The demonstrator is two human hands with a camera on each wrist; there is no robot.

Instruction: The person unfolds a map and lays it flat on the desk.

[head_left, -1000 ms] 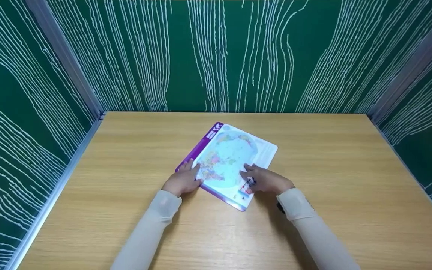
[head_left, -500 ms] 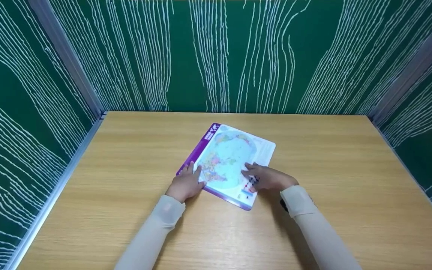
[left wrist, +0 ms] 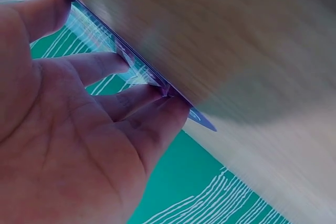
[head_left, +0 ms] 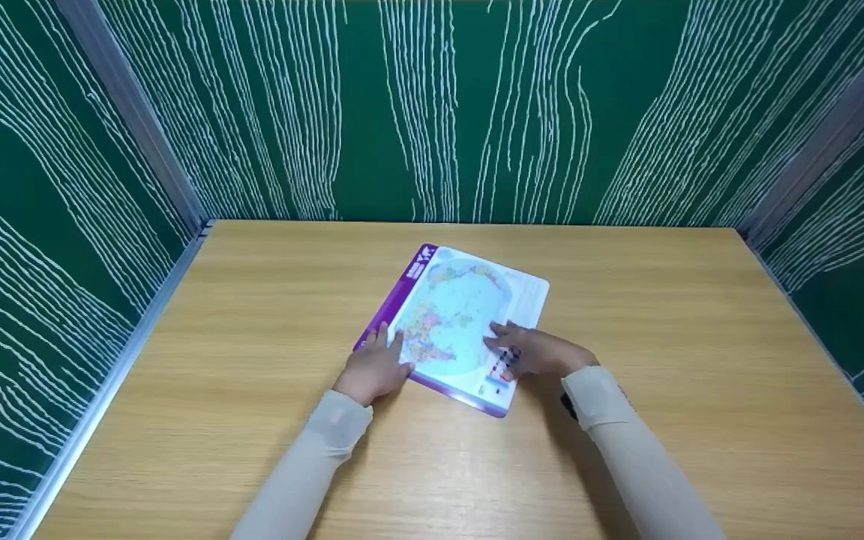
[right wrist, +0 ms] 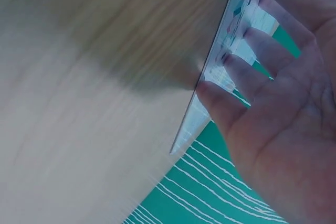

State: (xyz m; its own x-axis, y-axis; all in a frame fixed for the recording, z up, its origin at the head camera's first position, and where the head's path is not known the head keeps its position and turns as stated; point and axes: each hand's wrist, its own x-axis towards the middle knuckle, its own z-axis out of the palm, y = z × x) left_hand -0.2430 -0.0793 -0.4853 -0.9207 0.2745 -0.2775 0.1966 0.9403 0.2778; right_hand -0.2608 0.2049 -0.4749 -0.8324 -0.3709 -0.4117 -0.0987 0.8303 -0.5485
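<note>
Map sheet (head_left: 469, 300): white, pale-blue map, purple along 2 sides. Flat, skewed on desk (head_left: 664, 300), 1 corner near far edge.

The tabletop (head_left: 664, 322) is brightly lit, with pale glare at its near side. Wrist views are dimmer, slightly blurred.

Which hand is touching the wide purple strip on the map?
The left hand: it touches the world map at the near end of the purple strip. The right hand touches the opposite, white side instead.
</note>
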